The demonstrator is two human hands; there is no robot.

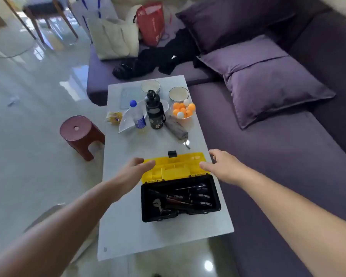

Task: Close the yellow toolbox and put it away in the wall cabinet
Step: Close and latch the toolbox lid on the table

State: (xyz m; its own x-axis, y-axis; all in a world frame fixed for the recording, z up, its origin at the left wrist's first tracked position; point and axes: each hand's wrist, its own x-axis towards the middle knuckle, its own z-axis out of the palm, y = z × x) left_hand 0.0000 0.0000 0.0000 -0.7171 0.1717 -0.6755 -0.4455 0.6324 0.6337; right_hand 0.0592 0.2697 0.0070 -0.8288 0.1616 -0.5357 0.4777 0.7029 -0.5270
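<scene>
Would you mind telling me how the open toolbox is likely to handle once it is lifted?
The toolbox will probably feel heavy, since metal tools fill its black tray. Its yellow lid lies folded back, so it would likely swing unless latched first. The loose tools may shift and rattle if it tilts.

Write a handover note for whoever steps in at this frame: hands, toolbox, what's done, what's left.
Left hand: open, fingers at the left end of the yellow lid, holding nothing.
Right hand: open, at the lid's right end.
Toolbox: on the white table, lid folded back flat, tools visible inside.
Done: nothing yet.
Left: swing the lid shut, latch it, carry it to the wall cabinet, which is out of view.
</scene>
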